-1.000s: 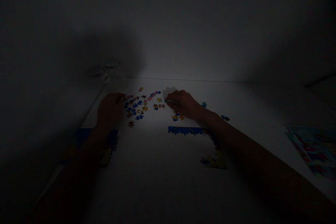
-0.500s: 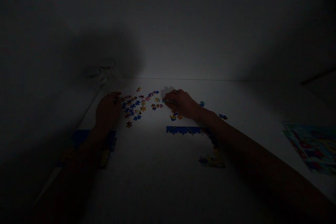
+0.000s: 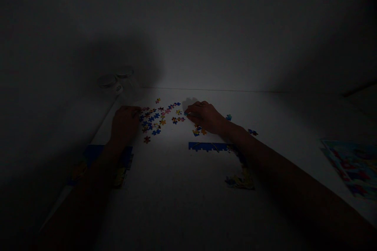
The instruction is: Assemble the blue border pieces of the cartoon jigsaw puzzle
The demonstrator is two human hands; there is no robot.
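Over the scattered jigsaw pieces [image 3: 154, 119] on the white worktop [image 3: 165, 204], the left hand [image 3: 125, 123] lay at the heap's left edge and the right hand [image 3: 204, 117] at its right, fingers [image 3: 191, 113] curled low. Whether they gripped a piece, I couldn't tell. Below the heap lay a partly joined blue border section [image 3: 207, 146].

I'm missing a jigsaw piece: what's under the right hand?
At the edges of the right hand show a blue jigsaw piece at its front and orange and blue pieces below. Whatever lies beneath it is covered.
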